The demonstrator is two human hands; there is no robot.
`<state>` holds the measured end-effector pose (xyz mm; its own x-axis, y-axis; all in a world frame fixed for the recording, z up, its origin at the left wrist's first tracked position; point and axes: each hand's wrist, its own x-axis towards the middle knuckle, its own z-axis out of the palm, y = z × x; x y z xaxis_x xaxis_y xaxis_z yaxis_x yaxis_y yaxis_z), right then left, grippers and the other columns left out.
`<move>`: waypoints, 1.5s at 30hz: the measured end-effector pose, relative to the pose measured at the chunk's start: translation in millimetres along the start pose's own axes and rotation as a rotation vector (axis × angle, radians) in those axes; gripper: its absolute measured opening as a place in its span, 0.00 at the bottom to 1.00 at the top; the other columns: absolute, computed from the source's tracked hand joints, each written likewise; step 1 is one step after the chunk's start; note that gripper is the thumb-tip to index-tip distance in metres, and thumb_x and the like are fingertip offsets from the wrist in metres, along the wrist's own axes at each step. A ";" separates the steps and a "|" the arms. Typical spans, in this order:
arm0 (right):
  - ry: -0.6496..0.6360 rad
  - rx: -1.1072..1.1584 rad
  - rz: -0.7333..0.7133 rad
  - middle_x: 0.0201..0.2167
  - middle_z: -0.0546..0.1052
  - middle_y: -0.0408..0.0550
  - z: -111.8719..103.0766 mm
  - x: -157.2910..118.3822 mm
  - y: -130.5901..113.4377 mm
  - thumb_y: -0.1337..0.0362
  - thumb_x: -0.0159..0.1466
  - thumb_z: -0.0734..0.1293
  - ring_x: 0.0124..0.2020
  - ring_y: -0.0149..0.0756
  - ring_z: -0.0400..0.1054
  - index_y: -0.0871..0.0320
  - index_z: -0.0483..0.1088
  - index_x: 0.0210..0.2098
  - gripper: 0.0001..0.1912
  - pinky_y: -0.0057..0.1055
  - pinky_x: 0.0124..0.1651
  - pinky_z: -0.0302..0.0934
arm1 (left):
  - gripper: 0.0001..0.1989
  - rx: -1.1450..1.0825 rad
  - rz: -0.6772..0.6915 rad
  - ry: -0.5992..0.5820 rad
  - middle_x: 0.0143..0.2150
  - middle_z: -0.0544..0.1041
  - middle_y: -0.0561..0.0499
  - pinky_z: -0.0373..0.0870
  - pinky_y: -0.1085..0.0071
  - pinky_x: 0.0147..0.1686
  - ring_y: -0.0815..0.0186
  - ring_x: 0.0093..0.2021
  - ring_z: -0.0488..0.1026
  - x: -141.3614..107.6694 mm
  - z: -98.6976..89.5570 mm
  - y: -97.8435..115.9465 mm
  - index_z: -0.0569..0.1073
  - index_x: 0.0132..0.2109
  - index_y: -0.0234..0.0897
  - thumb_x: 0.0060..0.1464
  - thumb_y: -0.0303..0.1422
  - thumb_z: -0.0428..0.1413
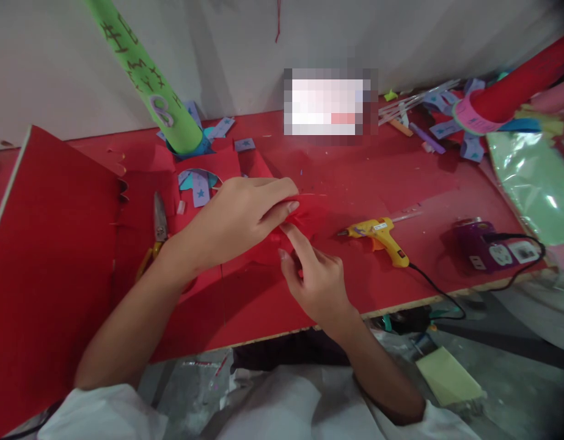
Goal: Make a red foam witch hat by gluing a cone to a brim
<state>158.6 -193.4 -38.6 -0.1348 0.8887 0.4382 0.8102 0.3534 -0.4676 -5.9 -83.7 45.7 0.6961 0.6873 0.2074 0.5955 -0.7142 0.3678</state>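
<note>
Over the middle of the red table, my left hand [249,211] pinches the upper edge of a thin red sheet [311,211], thumb against fingers. The sheet looks curved or folded; much of it is behind my hands and blends with the red tabletop. My right hand [316,272] is just below, its index fingertip at the sheet and close to my left thumb. The right thumb stands apart from that finger, with a gap showing between them. To the right lies a yellow hot glue gun [377,235] with a clear glue stick in its back. Scissors [159,223] lie left of my left forearm.
A green tube [144,79] with writing stands at the back left among purple strips [201,186]. A large red board [52,269] rises at left. At right are a purple power adapter [481,244] with a cord, a red tube [529,76] and green plastic packets [533,183].
</note>
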 end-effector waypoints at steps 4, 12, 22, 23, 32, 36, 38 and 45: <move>0.033 0.026 -0.026 0.31 0.85 0.44 0.6 -4.1 1.8 0.67 0.77 0.62 0.24 0.31 0.75 0.61 0.72 0.65 0.20 0.30 0.28 0.63 | 0.12 0.017 -0.013 -0.009 0.34 0.79 0.52 0.61 0.66 0.33 0.63 0.33 0.74 -0.5 -1.5 -1.1 0.74 0.41 0.41 0.73 0.35 0.49; 0.326 0.012 -0.058 0.47 0.85 0.54 -11.0 1.6 28.8 0.68 0.74 0.66 0.47 0.45 0.81 0.53 0.73 0.61 0.17 0.43 0.52 0.77 | 0.11 0.072 -0.048 0.099 0.36 0.80 0.52 0.67 0.66 0.37 0.63 0.35 0.76 -5.4 -15.2 -5.9 0.78 0.44 0.42 0.72 0.37 0.52; 0.059 0.293 -0.076 0.76 0.64 0.60 -19.2 71.0 55.4 0.51 0.71 0.74 0.73 0.50 0.67 0.49 0.49 0.78 0.45 0.49 0.72 0.67 | 0.09 0.036 -0.113 0.199 0.46 0.83 0.51 0.74 0.69 0.44 0.66 0.43 0.77 -7.3 -24.6 -9.8 0.75 0.51 0.41 0.75 0.37 0.51; 0.078 0.301 -0.078 0.76 0.64 0.59 -16.5 70.8 52.5 0.54 0.71 0.74 0.74 0.49 0.65 0.50 0.52 0.77 0.43 0.48 0.73 0.67 | 0.09 0.037 -0.114 0.211 0.45 0.82 0.52 0.74 0.69 0.44 0.66 0.43 0.77 -7.3 -23.6 -10.3 0.75 0.51 0.42 0.75 0.37 0.51; 0.237 0.193 -0.072 0.67 0.76 0.55 2.5 57.3 47.0 0.62 0.75 0.67 0.68 0.50 0.73 0.49 0.63 0.71 0.26 0.54 0.67 0.73 | 0.13 0.111 -0.079 0.135 0.57 0.83 0.49 0.76 0.65 0.52 0.59 0.52 0.82 -13.6 -31.1 9.4 0.75 0.60 0.44 0.72 0.37 0.57; 0.280 0.225 -0.130 0.65 0.78 0.54 6.6 55.3 46.7 0.63 0.76 0.66 0.65 0.48 0.74 0.48 0.62 0.73 0.28 0.51 0.67 0.73 | 0.30 0.140 -0.089 0.020 0.67 0.78 0.46 0.76 0.61 0.56 0.52 0.61 0.80 -16.0 -30.0 13.0 0.64 0.73 0.48 0.68 0.32 0.60; 0.310 0.255 -0.167 0.63 0.80 0.51 7.7 54.2 45.5 0.64 0.76 0.66 0.61 0.45 0.77 0.47 0.62 0.73 0.28 0.46 0.64 0.75 | 0.33 0.146 -0.074 0.033 0.63 0.80 0.47 0.76 0.60 0.57 0.51 0.61 0.79 -15.7 -25.8 9.9 0.63 0.74 0.51 0.67 0.28 0.58; 0.318 0.222 -0.171 0.58 0.82 0.55 8.1 51.3 45.5 0.62 0.76 0.66 0.52 0.46 0.80 0.51 0.69 0.66 0.19 0.47 0.55 0.78 | 0.32 0.142 -0.073 0.048 0.49 0.82 0.47 0.74 0.58 0.58 0.53 0.55 0.79 -13.5 -14.7 0.2 0.65 0.73 0.51 0.66 0.26 0.55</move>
<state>183.9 -129.4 -43.6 -0.0456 0.6894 0.7229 0.6441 0.5734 -0.5063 -21.1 -91.1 56.3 0.6309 0.7413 0.2288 0.6971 -0.6711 0.2524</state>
